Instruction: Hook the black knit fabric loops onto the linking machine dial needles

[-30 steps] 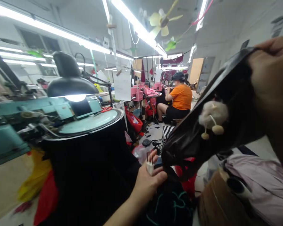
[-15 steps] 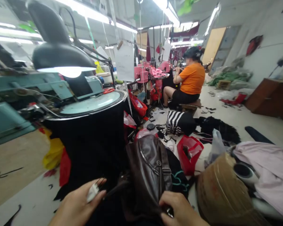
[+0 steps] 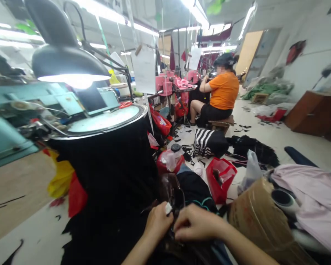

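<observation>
A dark brown leather bag (image 3: 172,189) lies at my lap, bunched up and partly covered by my hands. My left hand (image 3: 158,222) is closed at the bag's near part, with a small white thing (image 3: 168,208) at its thumb and index finger. I cannot tell whether that is a wrap or a loose piece. Close beside it, my right hand (image 3: 194,222) has its fingers curled against the bag. What lies under the fingertips is hidden. Black fabric (image 3: 113,198) hangs to the left of the bag.
A teal machine (image 3: 11,129) with a round glassy plate and a lit lamp (image 3: 68,66) stands at left. At right are a cardboard box (image 3: 253,217), pink cloth (image 3: 314,198) and a red bag (image 3: 220,176). A person in orange (image 3: 223,92) sits ahead.
My left hand has moved right onto the bag, and my right hand has shifted slightly left and up beside it. The bag has gone from standing full to lower and folded.
</observation>
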Available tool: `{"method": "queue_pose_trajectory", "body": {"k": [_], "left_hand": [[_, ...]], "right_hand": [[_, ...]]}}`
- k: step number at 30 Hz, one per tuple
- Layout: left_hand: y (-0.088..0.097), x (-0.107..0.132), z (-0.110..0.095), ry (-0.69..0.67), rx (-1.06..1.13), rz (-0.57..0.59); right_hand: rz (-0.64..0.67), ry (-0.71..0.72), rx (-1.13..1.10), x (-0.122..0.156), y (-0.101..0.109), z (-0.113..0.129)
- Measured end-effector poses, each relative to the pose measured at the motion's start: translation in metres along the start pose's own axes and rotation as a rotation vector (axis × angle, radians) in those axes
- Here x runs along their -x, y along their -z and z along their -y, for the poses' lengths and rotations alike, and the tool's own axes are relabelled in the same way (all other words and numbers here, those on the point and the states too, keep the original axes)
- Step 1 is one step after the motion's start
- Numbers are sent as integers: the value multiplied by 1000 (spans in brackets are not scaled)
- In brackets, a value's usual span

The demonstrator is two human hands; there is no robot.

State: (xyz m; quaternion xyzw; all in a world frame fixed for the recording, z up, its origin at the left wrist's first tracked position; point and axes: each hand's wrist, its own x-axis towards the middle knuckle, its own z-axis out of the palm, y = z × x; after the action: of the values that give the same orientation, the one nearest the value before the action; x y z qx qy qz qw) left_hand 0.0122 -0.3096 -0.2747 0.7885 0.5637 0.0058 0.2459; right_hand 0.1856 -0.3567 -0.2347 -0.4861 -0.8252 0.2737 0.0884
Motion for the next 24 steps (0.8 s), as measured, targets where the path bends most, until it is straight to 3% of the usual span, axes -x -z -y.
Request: {"method": "queue_pose_trajectory", "body": {"k": [3, 7, 11, 18, 24], "left_hand": [[-6, 8, -1, -30, 6, -16], [-15, 11, -7, -99, -28, -22], [-27, 11, -9, -168, -79, 17], [-42, 8, -18, -346, -131, 97], [-47, 6, -21, -458, -148, 109]], "right_hand": [[-3, -91, 70, -52, 27, -18], [362, -52, 150, -107, 19, -30], [563, -51, 268, -114, -1, -37], [803, 85, 237, -121, 6, -62], [970, 61, 323, -128, -4, -45]]}}
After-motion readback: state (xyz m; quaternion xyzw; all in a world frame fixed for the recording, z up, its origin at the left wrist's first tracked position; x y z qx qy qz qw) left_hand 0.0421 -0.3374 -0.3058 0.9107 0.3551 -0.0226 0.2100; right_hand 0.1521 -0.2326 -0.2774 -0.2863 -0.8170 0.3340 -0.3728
